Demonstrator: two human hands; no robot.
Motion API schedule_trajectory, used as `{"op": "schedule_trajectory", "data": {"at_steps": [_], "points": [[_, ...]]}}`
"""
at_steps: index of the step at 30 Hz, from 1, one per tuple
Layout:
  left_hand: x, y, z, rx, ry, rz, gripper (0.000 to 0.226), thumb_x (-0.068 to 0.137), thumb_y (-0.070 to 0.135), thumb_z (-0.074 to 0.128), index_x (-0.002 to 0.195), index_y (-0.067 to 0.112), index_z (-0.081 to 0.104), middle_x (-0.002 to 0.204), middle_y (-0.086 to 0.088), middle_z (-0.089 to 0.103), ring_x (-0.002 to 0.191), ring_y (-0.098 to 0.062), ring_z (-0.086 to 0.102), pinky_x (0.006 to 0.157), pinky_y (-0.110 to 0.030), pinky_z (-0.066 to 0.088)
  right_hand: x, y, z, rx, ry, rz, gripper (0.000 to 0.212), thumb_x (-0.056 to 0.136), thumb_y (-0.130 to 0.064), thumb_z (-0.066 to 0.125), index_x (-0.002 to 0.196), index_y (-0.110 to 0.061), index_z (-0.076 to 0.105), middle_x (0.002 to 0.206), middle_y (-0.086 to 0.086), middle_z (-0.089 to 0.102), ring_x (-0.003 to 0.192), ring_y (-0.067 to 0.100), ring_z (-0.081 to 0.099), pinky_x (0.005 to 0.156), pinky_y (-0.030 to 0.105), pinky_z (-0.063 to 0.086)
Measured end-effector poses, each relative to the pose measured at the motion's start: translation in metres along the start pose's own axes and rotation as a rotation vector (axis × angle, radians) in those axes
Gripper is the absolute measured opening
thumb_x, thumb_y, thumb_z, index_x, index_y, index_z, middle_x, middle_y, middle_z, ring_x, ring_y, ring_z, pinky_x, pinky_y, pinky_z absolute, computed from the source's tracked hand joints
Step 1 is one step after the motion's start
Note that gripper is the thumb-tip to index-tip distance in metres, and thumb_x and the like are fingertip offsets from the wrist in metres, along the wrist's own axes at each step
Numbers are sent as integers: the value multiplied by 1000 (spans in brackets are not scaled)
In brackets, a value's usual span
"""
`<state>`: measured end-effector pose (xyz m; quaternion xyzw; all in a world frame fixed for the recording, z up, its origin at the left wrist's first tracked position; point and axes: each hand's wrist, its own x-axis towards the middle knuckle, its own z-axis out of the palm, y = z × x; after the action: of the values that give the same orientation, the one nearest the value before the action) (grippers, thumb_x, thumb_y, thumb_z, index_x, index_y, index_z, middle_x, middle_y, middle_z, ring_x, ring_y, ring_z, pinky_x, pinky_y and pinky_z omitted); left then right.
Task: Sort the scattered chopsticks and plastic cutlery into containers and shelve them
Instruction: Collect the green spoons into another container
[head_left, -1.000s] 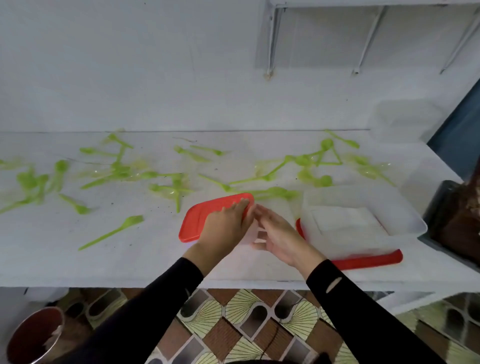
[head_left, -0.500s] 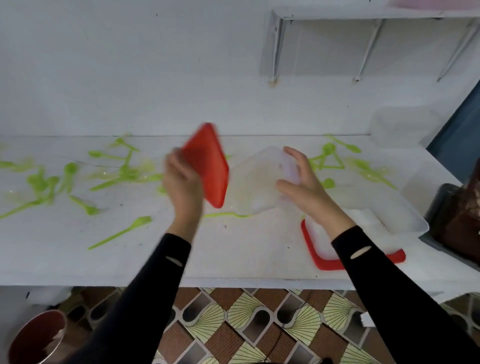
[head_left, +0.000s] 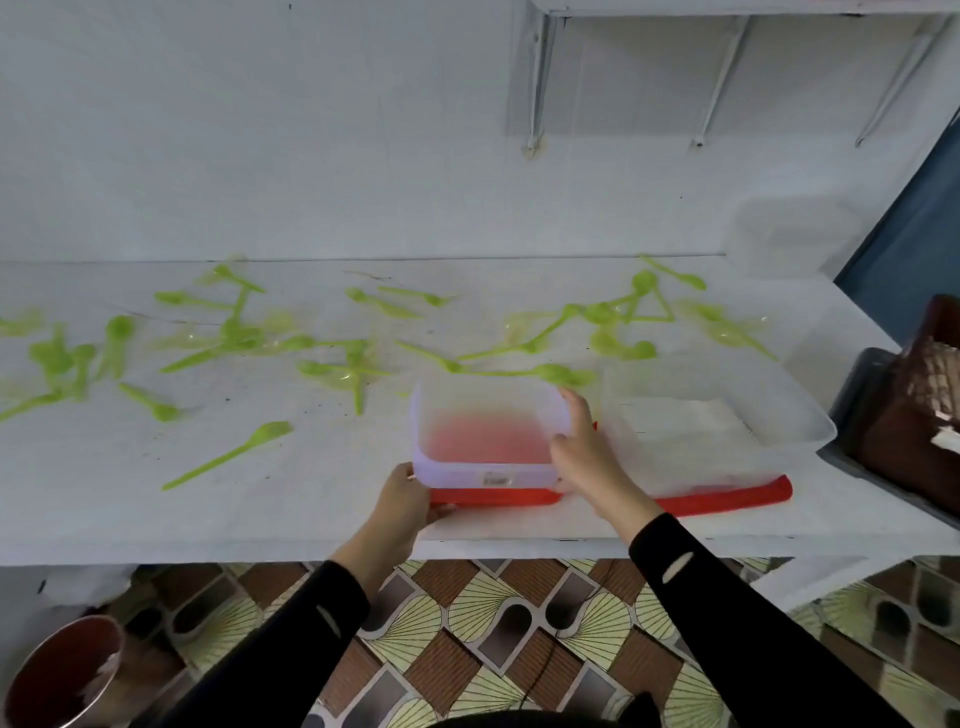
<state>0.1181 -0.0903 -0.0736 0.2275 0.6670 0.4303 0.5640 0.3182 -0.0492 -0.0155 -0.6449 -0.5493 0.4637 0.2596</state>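
**Sorting not begun: boxes are being set out, cutlery lies loose**

Judging by how things lie, the task is at its very start. The green plastic cutlery (head_left: 228, 456) is strewn over most of the table (head_left: 311, 519), from the left edge to the back right corner, and none of it is in a container. I cannot make out any chopsticks for certain. Everything is left to do: gathering, sorting, closing the boxes and putting them on the shelf (head_left: 727, 6) above the table's back right part.

The small box (head_left: 483, 473) stands open at the middle of the table's front edge, on top of its red lid (head_left: 493, 496). It holds nothing; the red seen inside is the lid showing through the bottom. The left hand (head_left: 410, 499) grips the near left corner, with fingers (head_left: 441, 512) curled under the lid's edge. The right hand (head_left: 582, 452) holds the box's right wall, apparently thumb inside and fingers (head_left: 574, 410) along the outside.

Just beside it on the right, the big box (head_left: 701, 462) also sits open on a second red lid (head_left: 727, 501). Something flat and white lies in it, though what it is I cannot tell. A third box (head_left: 789, 234) stands in the back right corner; its contents are not clear.
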Motion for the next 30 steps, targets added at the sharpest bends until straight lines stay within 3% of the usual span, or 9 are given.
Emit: {"op": "schedule_trajectory", "data": {"at_steps": [2, 6, 9, 12, 15, 19, 21, 26, 30], "points": [[-9, 5, -1, 14, 6, 10, 29, 100, 6, 35, 111, 0, 61, 101, -14, 66, 84, -26, 65, 65, -31, 60, 1, 12, -1, -101, 11, -35, 84, 85, 4, 36, 153, -41, 13, 98, 10, 55, 70, 23, 53, 50, 18, 40], [-12, 14, -4, 312, 0, 122, 54, 105, 41, 21, 93, 19, 69, 101, -8, 66, 97, -26, 61, 88, -39, 52, 15, 29, -5, -310, 22, -97, 96, 78, 9, 43, 157, -29, 4, 132, 25, 44, 120, 41, 47, 81, 33, 45], [-3, 14, -2, 436, -14, 125, 63, 100, 58, 25, 77, 12, 61, 92, -12, 69, 90, -29, 64, 96, -44, 50, 18, 36, -6, -334, -43, -79, 93, 81, 3, 45, 157, -25, -1, 140, 26, 38, 131, 42, 40, 92, 39, 46], [6, 17, -4, 470, -54, 103, 59, 100, 58, 29, 86, 11, 63, 93, -14, 70, 90, -28, 67, 97, -45, 50, 22, 36, -6, -445, -40, -83, 82, 91, -10, 46, 157, -18, -2, 146, 25, 32, 136, 39, 33, 106, 44, 40], [21, 30, -7, 560, -3, 164, 63, 101, 56, 26, 105, 4, 63, 106, -9, 65, 89, -29, 63, 86, -41, 51, 16, 23, -5, -567, 1, -169, 69, 97, -16, 44, 157, -11, 9, 158, 22, 15, 147, 34, 17, 115, 38, 27], [54, 62, -1, 692, 124, 468, 25, 98, 25, 54, 106, 5, 66, 106, -9, 68, 105, -29, 62, 88, -31, 43, 15, -6, -13, -522, 154, -526, 51, 93, -3, 45, 143, -10, 45, 153, 16, 31, 144, 29, 26, 112, 34, 29], [70, 76, 8, 779, 105, 571, 17, 94, 16, 61, 103, 7, 71, 105, -7, 72, 103, -23, 64, 82, -23, 40, 35, -16, -25, -510, 169, -586, 47, 89, 3, 46, 134, -8, 55, 143, 17, 42, 137, 32, 34, 109, 25, 25], [103, 94, 23, 888, 80, 505, 27, 84, 35, 75, 100, 14, 68, 89, 1, 67, 84, -16, 61, 73, -25, 41, 93, -28, -76, -545, 128, -511, 39, 93, 1, 44, 123, -13, 63, 130, 9, 53, 131, 27, 38, 98, 16, 22], [127, 89, 33, 1043, 11, 478, 41, 78, 28, 82, 110, 7, 67, 102, -7, 65, 99, -24, 62, 86, -30, 44, 134, -27, -118, -581, 54, -465, 48, 89, 7, 41, 118, -20, 69, 125, 7, 56, 125, 25, 45, 96, 19, 33]]}}
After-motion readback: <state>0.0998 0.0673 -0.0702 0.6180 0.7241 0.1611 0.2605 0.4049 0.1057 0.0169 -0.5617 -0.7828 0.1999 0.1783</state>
